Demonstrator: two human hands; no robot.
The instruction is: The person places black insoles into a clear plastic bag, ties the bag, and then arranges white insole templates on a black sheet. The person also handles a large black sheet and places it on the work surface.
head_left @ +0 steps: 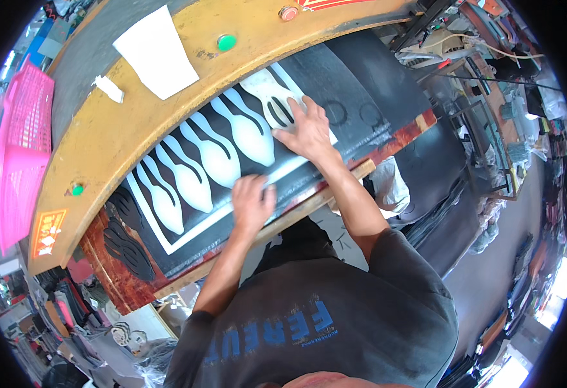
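A black sheet (296, 194) lies under the machine's beam, with several white looped, spoon-like shapes (221, 165) side by side inside a white border line (147, 220). At the row's right end, a paler slotted white piece (262, 84) reaches under the fingers of my right hand (309, 132). That hand is open, thumb and fingers spread over the piece. My left hand (251, 202) is slightly blurred over the sheet's near part, beside the tip of a middle shape. Its thumb stands apart from the fingers, and it holds nothing visible.
The yellow machine beam (102, 132) arches across the far side, carrying green buttons (226, 43), a red button (288, 13) and white paper (157, 55). Black cut pieces (128, 249) lie on the worn red board at left. A pink basket (25, 142) stands farther left; a rack (487, 136) stands right.
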